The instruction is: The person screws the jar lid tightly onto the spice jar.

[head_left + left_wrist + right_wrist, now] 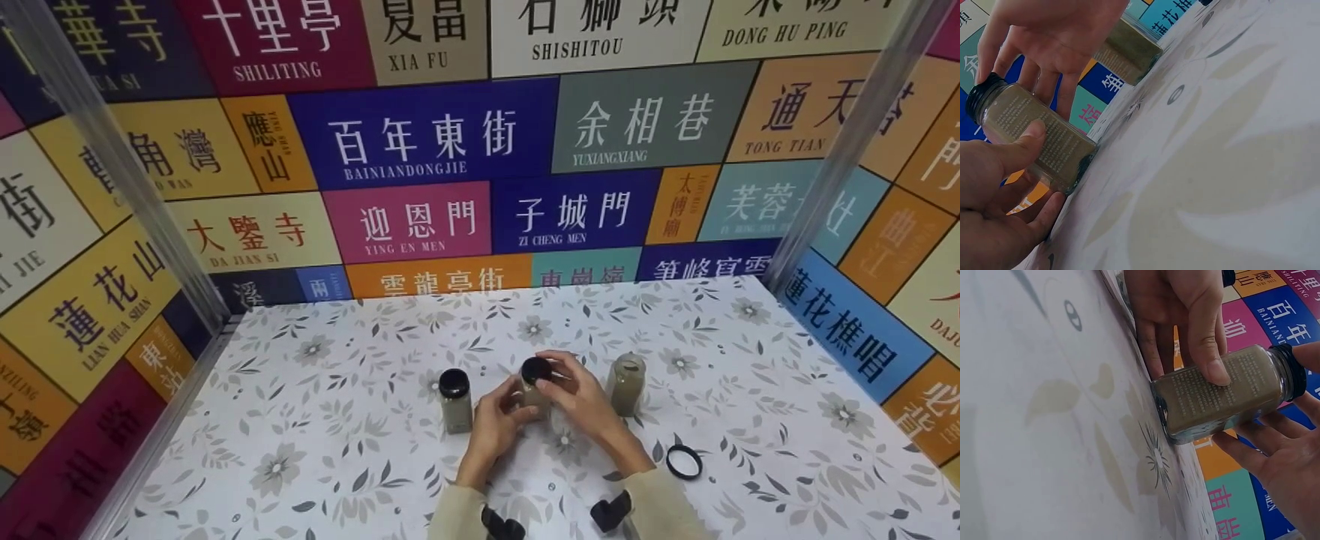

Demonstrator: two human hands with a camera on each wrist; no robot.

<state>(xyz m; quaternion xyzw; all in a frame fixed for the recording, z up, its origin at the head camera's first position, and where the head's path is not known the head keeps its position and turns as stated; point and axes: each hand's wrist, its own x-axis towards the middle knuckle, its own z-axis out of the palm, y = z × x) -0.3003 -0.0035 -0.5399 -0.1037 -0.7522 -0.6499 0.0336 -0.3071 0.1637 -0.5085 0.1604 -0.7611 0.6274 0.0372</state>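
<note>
The middle square glass jar point(1233, 392), with small print and brownish contents, stands upright on the floral tablecloth point(360, 450). The left hand point(496, 421), at its 8 o'clock, holds the body between thumb and fingers; the right hand point(583, 396), at 3, grips the black cap point(535, 368). Farther out: a black-capped jar point(456, 409) at 9, a pale-topped jar point(626, 390) at 3, a black ring point(667, 462) at 4, place-name panels point(420, 135) at 12.

We look into a booth-like nook point(420, 135) — shop or studio, we can't tell from this tight view. Wall panels point(409, 221) in many colours carry Chinese characters with romanised spellings, and posts point(120, 150) rise at the far corners of a floral-patterned table point(360, 450).
</note>
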